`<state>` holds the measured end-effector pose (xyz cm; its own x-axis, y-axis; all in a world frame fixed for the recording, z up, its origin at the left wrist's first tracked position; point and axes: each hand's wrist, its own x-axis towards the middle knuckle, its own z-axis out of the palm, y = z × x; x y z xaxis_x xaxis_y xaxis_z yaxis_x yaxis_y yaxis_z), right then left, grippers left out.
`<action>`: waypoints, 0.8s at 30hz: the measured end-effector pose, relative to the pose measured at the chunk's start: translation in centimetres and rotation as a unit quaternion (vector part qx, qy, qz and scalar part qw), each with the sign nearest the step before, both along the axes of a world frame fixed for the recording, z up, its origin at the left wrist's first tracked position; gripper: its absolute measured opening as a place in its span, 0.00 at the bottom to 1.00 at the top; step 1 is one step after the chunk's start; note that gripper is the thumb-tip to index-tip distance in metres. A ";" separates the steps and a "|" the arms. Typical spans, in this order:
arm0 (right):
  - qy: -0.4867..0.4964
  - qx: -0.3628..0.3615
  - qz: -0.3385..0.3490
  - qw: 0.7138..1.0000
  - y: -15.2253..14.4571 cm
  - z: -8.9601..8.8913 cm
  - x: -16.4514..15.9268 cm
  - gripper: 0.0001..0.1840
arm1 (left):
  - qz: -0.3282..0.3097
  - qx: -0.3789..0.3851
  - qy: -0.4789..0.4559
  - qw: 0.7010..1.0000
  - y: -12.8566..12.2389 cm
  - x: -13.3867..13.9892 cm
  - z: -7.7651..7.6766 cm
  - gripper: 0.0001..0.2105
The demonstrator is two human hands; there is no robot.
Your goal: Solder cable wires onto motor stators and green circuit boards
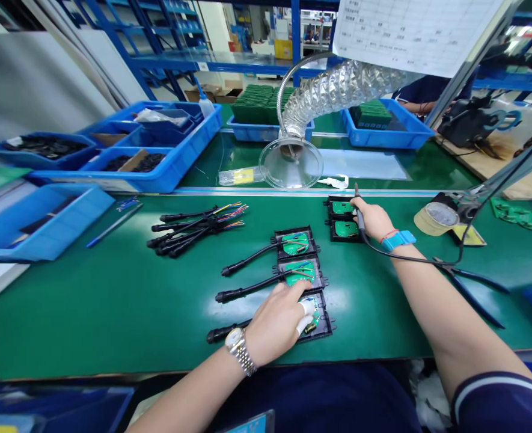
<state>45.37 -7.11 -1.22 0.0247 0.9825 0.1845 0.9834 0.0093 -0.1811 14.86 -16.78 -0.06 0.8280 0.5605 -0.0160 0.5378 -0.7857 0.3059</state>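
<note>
My left hand (pixel 275 319) lies palm down over the nearest black plastic case (pixel 326 322), fingers spread, two in white finger cots. Its index finger reaches to the edge of the middle case, at the green circuit board (pixel 300 272). Another case with a circuit board (pixel 295 243) sits just beyond. Black cables (pixel 247 291) run leftward from these cases, thin wires lying over the boards. My right hand (pixel 374 220) is closed around a soldering iron (pixel 360 221), tip pointing away from me. Beside it are two joined black cases with green boards (pixel 345 229).
Several loose cables (pixel 193 228) and a pen (pixel 115 225) lie left. A fume funnel (pixel 291 163) hangs over the back. Right are a round tin (pixel 436 218), pliers (pixel 468 282) and the iron's cord (pixel 410 258). Blue bins (pixel 175 159) line the back left.
</note>
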 end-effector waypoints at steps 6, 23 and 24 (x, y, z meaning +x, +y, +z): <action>0.022 -0.006 0.021 1.000 -1.7 -0.4 0.8 0.20 | -0.020 0.068 -0.016 0.997 -2.5 -2.3 0.1 0.21; 0.090 0.112 0.026 0.989 -15.5 0.9 -0.3 0.13 | -0.090 0.139 -0.005 0.986 9.8 1.2 -2.2 0.21; 0.096 0.119 0.040 0.987 -16.4 1.0 -1.2 0.13 | -0.084 0.141 -0.008 0.986 10.2 1.4 -2.3 0.21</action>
